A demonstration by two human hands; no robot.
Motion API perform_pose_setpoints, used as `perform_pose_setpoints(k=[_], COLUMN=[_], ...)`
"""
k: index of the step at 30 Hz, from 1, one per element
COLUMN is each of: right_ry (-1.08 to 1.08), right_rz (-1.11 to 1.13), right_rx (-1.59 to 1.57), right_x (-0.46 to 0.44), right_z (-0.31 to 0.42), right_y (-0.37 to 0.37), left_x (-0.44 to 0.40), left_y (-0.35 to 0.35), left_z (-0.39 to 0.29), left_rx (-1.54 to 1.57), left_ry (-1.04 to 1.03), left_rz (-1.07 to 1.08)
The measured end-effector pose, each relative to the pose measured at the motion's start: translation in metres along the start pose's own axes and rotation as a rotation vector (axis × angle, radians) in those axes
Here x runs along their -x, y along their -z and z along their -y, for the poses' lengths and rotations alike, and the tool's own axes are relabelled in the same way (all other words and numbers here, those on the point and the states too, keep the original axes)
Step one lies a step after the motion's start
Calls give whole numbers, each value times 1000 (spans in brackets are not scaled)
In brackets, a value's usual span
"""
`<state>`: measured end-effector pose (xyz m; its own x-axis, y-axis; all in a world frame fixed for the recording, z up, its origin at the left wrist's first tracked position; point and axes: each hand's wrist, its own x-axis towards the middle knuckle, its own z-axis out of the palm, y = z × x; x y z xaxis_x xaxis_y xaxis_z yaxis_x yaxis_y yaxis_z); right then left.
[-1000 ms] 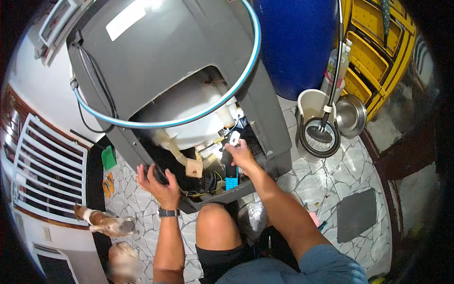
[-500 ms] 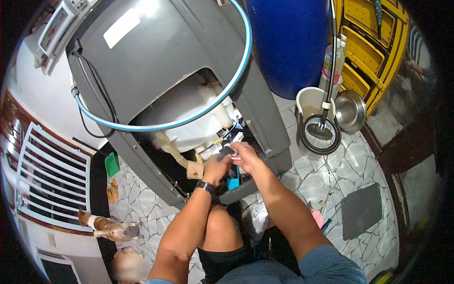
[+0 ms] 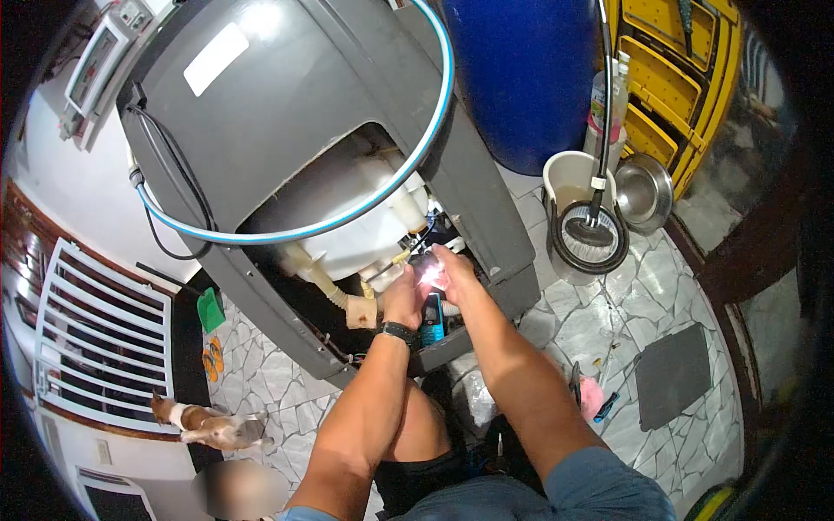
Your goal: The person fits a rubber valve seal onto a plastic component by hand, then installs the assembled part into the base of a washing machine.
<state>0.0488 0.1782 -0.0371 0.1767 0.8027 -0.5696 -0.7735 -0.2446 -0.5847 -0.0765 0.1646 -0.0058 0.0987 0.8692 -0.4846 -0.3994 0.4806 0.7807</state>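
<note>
My left hand (image 3: 402,300), with a dark band at the wrist, is closed on a small dark part (image 3: 422,260) inside the open back of a grey washing machine (image 3: 287,122). My right hand (image 3: 455,273) grips the same part from the other side. A bright glare between the hands hides the fingertips and much of the part. Just below them, a blue keypad phone (image 3: 433,323) leans upright in the base of the opening. To the left of the hands are a ribbed cream hose (image 3: 321,280) and the pale tub (image 3: 347,247).
A blue-striped hose (image 3: 330,227) arcs across the opening. On the right stand a blue drum (image 3: 526,87), a mop bucket (image 3: 556,195), a metal basin (image 3: 645,193) and yellow folded furniture (image 3: 665,78). A grey mat (image 3: 673,378) lies on the tiles. A dog (image 3: 213,425) stands at left.
Both hands have shifted slightly, and a bright glare now shows between them. More of the blue phone is visible below. The white and red piece by my right hand no longer shows.
</note>
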Motion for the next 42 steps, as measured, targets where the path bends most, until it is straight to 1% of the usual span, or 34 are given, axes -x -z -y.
perform_pose_setpoints(k=[1, 3, 4, 5, 7, 8, 9, 11, 12, 13, 15, 17, 19, 20, 22, 27, 28, 29, 30, 31, 33, 35, 36, 38, 41, 42], right_ry=[-1, -9, -4, -2, 415, 457, 455, 431, 412, 409, 372, 372, 491, 494, 556, 578, 601, 622, 624, 623, 607, 593, 579, 582, 526, 429], right_rz=[0, -4, -1, 0, -339, -201, -199, 39, 111, 110, 263, 267, 222, 221, 201, 168, 173, 179, 101, 101, 132, 96, 59, 76, 130, 262], right_rx=[4, -15, 62, 67, 412, 428, 429, 673, 622, 622, 488, 494, 653, 652, 765, 825, 805, 785, 848, 852, 889, 895, 897, 887, 884, 670], right_x=[0, 0, -2, -4, -3, -2, 7, 24, 37, 42, 51, 51, 34, 30, 39, 32, 27, 24, 35, 35, 36, 41, 44, 44, 45, 43], right_z=[-2, -2, -2, -7, -16, -15, -10, -4, -3, -1, 2, 2, -9, -9, -5, -8, -10, -13, -10, -10, -6, -5, -5, -4, -1, -5], right_y=[0, 3, 5, 4, -4, 1, -1, -2, -3, -2, 0, 0, 3, 5, 5, 5, 6, 7, 3, 5, 3, 0, -4, -7, -2, 1], left_x=[-2, -7, -9, -10, -13, -15, -12, -15, -17, -20, -21, -21, -18, -18, -16, -21, -21, -22, -24, -25, -29, -36, -33, -26, -20, -15], left_y=[1, -1, -1, -1, 3, 5, 2, 6, 10, 11, 13, 14, 13, 12, 12, 16, 17, 16, 16, 17, 22, 30, 29, 26, 24, 21], left_z=[2, 4, 3, 3, 5, 6, 4, 5, 3, 2, 3, 2, 2, 1, 0, -4, -5, -5, -6, -7, -6, -3, -6, -13, -14, -16], left_rx=[4, 92, 76, 81, 65, 67, 86, 104, 135, 168, 178, 170, 138, 106, 122, 135, 215, 218, 228, 238, 208, 254, 255, 318, 247, 204], left_ry=[0, 44, 85, 84, 75, 74, 64, 59, 76, 91, 119, 154, 128, 103, 132, 221, 239, 242, 256, 270, 281, 302, 298, 337, 318, 300], left_rz=[-1, 61, 42, 44, 73, 71, 98, 120, 96, 74, 68, 62, 99, 133, 124, 124, 192, 192, 160, 128, 155, 234, 232, 304, 252, 264])
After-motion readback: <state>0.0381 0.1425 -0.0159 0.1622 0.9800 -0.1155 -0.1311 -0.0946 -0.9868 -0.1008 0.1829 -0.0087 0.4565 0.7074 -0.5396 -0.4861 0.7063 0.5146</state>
